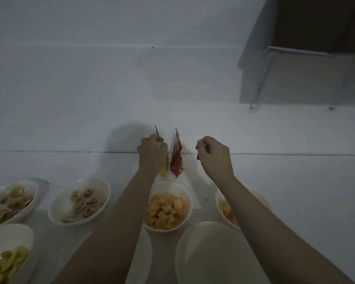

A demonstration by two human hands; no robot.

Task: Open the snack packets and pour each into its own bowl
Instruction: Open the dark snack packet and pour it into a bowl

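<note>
Two snack packets lean upright against the white wall. My left hand (152,153) grips the yellow packet (164,170) near its top; most of it is hidden behind the hand. The red packet (176,158) stands free just to its right. My right hand (212,155) hovers right of the red packet with fingers curled and nothing in them. Below the hands sits a white bowl (188,196) of orange-yellow cubes. A second bowl (220,203) with orange snacks lies partly under my right forearm. An empty white bowl (209,253) is nearest to me.
On the left stand a bowl of ring snacks (57,212), a bowl of mixed snacks (32,199) and a bowl of yellow chips (27,234). A dark cabinet (316,27) hangs at the upper right. The white counter meets the wall behind the packets.
</note>
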